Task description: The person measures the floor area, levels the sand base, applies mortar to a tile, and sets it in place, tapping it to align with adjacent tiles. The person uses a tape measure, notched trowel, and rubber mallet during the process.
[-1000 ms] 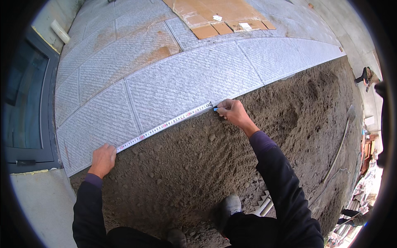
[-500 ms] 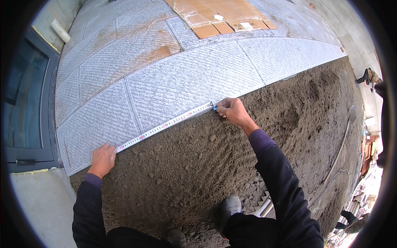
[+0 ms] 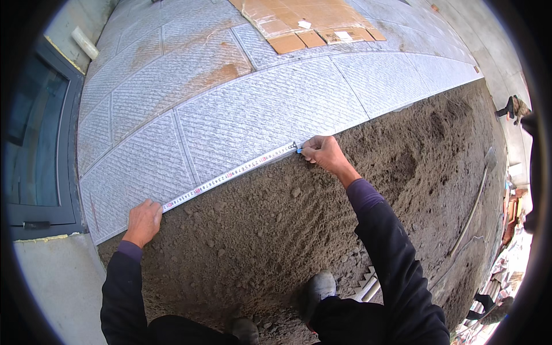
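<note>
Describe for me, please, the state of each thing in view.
Paving slabs: laid; some stained brown
Tape measure: drawn out along their edge
Left grip: closed at the tape's left end
Right grip: pinching a small blue item
Cardboard: flattened
Soil: loose, uneven
Door: seemingly shut
Long-handled tool: lying on soil
</note>
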A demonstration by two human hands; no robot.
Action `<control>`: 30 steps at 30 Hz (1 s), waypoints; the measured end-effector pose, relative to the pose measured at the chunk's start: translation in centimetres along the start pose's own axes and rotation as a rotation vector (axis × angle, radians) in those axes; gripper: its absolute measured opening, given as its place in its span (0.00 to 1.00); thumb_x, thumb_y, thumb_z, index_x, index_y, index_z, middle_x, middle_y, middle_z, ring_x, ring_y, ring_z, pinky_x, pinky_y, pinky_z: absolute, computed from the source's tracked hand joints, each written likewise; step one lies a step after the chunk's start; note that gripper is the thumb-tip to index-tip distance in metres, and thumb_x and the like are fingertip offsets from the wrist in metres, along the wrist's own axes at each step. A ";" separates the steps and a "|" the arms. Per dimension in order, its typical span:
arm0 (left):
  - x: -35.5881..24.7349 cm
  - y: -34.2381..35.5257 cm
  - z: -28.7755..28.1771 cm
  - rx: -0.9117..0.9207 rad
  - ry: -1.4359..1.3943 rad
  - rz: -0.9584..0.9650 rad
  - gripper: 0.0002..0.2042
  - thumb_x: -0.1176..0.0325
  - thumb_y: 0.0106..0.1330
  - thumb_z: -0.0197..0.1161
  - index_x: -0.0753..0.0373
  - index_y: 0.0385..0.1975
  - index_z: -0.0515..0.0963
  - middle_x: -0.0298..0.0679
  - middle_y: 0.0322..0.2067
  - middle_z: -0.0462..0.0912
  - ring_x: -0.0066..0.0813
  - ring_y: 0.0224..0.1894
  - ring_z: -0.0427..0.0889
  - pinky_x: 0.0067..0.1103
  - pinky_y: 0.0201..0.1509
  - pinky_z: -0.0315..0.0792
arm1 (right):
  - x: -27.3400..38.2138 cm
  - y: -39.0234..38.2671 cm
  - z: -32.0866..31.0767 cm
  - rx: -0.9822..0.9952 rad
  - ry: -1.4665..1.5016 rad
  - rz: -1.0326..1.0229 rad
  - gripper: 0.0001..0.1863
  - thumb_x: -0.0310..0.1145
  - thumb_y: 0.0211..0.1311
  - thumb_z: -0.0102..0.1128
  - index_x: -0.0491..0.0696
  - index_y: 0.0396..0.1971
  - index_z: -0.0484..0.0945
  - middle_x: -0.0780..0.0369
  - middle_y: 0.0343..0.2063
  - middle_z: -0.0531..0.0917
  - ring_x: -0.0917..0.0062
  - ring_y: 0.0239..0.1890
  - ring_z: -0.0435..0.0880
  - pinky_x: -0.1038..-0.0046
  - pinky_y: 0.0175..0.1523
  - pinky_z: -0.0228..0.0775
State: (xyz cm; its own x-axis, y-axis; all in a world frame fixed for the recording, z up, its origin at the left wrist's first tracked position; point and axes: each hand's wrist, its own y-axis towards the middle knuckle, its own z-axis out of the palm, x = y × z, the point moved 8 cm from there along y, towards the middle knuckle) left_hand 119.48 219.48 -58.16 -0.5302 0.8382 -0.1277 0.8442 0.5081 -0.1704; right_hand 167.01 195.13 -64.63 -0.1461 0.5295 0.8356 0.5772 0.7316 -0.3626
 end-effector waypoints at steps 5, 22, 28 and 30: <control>-0.1 0.1 -0.1 0.011 -0.002 -0.004 0.07 0.69 0.70 0.61 0.63 0.30 0.76 0.46 0.30 0.75 0.52 0.32 0.79 0.42 0.36 0.73 | 0.1 0.0 -0.2 0.001 0.003 0.011 0.08 0.27 0.60 0.71 0.38 0.36 0.88 0.59 0.26 0.87 0.79 0.27 0.84 0.72 0.34 0.78; -0.4 -0.1 0.0 -0.035 -0.028 0.021 0.06 0.71 0.69 0.62 0.63 0.30 0.75 0.47 0.30 0.75 0.54 0.33 0.79 0.43 0.36 0.72 | 1.0 -1.1 -3.6 -0.015 0.290 0.044 0.11 0.33 0.69 0.69 0.39 0.39 0.84 0.61 0.30 0.87 0.82 0.27 0.84 0.79 0.33 0.78; -0.1 -0.1 0.2 -0.016 -0.034 0.005 0.06 0.71 0.70 0.61 0.63 0.30 0.75 0.48 0.30 0.75 0.55 0.33 0.78 0.43 0.36 0.71 | 2.2 -0.6 -2.3 0.102 0.188 0.051 0.09 0.31 0.70 0.67 0.39 0.40 0.84 0.62 0.28 0.85 0.82 0.28 0.82 0.77 0.33 0.77; 0.1 -0.1 0.2 -0.024 -0.025 -0.003 0.06 0.70 0.70 0.61 0.63 0.31 0.76 0.48 0.30 0.75 0.55 0.33 0.78 0.43 0.36 0.71 | 2.6 -0.3 -1.8 0.133 0.138 0.037 0.09 0.30 0.69 0.67 0.39 0.40 0.85 0.62 0.28 0.85 0.82 0.28 0.82 0.77 0.33 0.76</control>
State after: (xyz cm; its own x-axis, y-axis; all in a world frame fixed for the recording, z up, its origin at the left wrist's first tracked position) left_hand 119.31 219.51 -58.39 -0.5345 0.8315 -0.1517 0.8440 0.5157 -0.1471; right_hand 167.88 195.51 -61.57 -0.0101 0.5001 0.8659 0.4672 0.7680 -0.4380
